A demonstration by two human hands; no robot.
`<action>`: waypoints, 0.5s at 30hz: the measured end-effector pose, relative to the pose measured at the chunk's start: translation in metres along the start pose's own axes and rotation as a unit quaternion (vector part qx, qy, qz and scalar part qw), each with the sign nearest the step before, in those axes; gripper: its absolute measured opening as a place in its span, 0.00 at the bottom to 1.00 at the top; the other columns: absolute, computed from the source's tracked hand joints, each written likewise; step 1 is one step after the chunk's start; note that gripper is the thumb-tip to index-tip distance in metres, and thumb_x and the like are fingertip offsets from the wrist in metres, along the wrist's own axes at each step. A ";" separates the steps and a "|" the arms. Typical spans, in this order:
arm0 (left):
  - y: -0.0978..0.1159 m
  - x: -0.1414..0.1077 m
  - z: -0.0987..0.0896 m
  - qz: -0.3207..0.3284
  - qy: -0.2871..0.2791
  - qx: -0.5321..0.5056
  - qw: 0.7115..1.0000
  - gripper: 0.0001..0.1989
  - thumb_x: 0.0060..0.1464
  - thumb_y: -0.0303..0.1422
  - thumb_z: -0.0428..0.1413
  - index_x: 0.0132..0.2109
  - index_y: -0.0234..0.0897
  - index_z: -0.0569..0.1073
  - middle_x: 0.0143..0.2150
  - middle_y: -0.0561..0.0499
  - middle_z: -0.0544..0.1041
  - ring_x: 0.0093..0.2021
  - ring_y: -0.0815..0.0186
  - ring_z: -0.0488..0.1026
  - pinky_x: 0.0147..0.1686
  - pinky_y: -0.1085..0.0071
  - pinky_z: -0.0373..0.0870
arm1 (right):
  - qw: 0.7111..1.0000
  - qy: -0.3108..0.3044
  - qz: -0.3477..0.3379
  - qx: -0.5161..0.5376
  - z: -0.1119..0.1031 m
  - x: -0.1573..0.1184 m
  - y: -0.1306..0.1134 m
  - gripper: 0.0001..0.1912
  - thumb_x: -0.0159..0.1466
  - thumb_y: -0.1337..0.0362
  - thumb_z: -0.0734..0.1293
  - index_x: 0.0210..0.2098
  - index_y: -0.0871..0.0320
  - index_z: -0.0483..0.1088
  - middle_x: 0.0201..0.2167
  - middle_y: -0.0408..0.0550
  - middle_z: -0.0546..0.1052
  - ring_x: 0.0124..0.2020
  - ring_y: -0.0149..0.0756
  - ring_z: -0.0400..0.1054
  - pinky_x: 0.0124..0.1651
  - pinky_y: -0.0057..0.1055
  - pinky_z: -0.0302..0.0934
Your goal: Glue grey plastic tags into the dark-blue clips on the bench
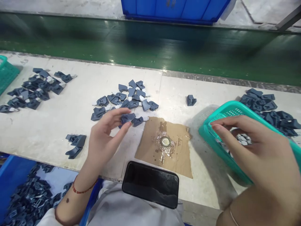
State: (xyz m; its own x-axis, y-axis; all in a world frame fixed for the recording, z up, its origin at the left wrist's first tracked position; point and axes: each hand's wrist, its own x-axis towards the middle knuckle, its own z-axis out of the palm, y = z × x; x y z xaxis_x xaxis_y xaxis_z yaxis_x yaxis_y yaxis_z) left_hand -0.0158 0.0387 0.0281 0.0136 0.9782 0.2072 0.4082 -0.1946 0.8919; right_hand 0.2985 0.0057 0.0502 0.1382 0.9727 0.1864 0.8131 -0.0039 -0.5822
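My left hand is over the near edge of a loose pile of dark blue-grey plastic parts. Its thumb and fingers are apart. One moulded plastic part shows between the fingertips, with no clear grip on it. My right hand is above a green plastic basket, thumb and index fingertip pressed together. Whatever the pinch holds is too small or hidden. Small white pieces lie in the basket, partly covered by this hand. Between the hands, a brown cardboard sheet bears a wet, shiny round spot.
Further blue-grey parts form piles at the left and right. A single part lies behind the cardboard. A black phone is at the table's front edge. A blue bin of parts stands lower left; a green belt runs behind.
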 end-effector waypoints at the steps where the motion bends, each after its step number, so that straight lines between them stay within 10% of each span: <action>1: -0.004 0.003 -0.004 0.018 0.007 0.046 0.999 0.18 0.63 0.30 0.62 0.59 0.42 0.76 0.57 0.48 0.81 0.57 0.62 0.79 0.56 0.68 0.78 | 0.997 -0.043 0.044 -0.052 -0.006 0.002 0.013 0.12 0.66 0.50 0.69 0.37 0.50 0.78 0.37 0.49 0.81 0.34 0.44 0.74 0.33 0.38 0.63; 5: -0.017 0.006 -0.023 0.067 0.006 0.198 0.978 0.21 0.65 0.33 0.59 0.64 0.42 0.72 0.65 0.45 0.76 0.66 0.57 0.72 0.67 0.57 0.70 | 0.969 -0.168 0.125 -0.133 -0.015 0.006 0.049 0.17 0.60 0.50 0.68 0.39 0.50 0.83 0.43 0.52 0.84 0.38 0.53 0.77 0.35 0.43 0.64; 10: -0.029 -0.013 -0.070 0.023 0.070 0.325 0.943 0.16 0.64 0.39 0.59 0.56 0.40 0.77 0.64 0.43 0.76 0.66 0.50 0.71 0.68 0.50 0.66 | 0.951 -0.188 0.159 -0.189 -0.008 0.010 0.048 0.11 0.56 0.58 0.68 0.34 0.50 0.83 0.36 0.50 0.84 0.31 0.49 0.75 0.30 0.40 0.60; 15: -0.050 -0.041 -0.109 -0.031 0.019 0.425 0.905 0.25 0.62 0.47 0.57 0.61 0.40 0.73 0.65 0.35 0.71 0.66 0.37 0.67 0.65 0.36 0.61 | 0.945 -0.186 0.183 -0.198 -0.005 0.010 0.055 0.09 0.58 0.56 0.69 0.32 0.49 0.82 0.24 0.48 0.80 0.20 0.42 0.68 0.23 0.36 0.55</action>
State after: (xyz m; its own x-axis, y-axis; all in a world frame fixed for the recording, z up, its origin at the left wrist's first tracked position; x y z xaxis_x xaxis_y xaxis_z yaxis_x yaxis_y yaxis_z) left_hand -0.1365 0.0006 0.0193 -0.0576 0.9790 0.1956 0.9615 0.0017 0.2746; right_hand 0.3474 0.0146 0.0238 0.3031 0.9033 -0.3036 0.9070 -0.3712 -0.1987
